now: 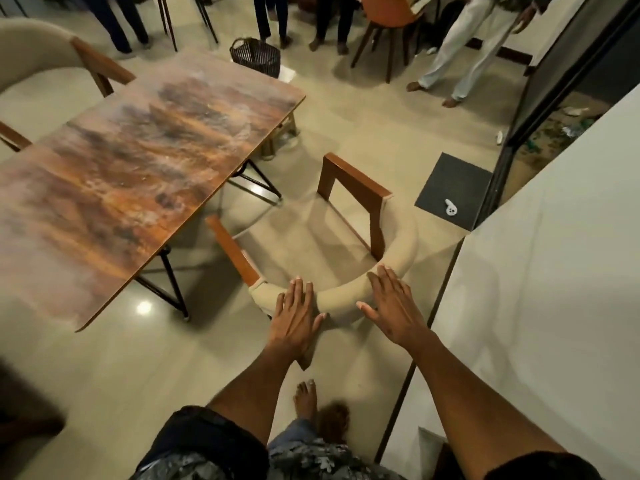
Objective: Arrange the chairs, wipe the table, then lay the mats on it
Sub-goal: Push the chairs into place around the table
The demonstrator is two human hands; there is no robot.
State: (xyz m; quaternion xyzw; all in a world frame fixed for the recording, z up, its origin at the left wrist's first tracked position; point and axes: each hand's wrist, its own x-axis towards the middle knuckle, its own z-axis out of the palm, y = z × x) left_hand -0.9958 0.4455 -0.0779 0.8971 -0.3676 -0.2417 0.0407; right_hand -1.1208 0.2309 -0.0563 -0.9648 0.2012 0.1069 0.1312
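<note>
A beige padded chair (403,244) with brown wooden armrests stands below me, beside the long side of the brown marbled table (138,161). My left hand (296,315) lies flat on the curved backrest, fingers straight. My right hand (391,303) is spread with straight fingers at the backrest's right part, touching or just above it. A second beige chair (41,50) stands at the table's far left side. No mats or cloth are in view.
A white counter or wall (536,271) rises close on the right. A dark floor mat (453,188) with a small white object lies by a glass door. A black basket (256,57), an orange chair (388,15) and several standing people are at the far end.
</note>
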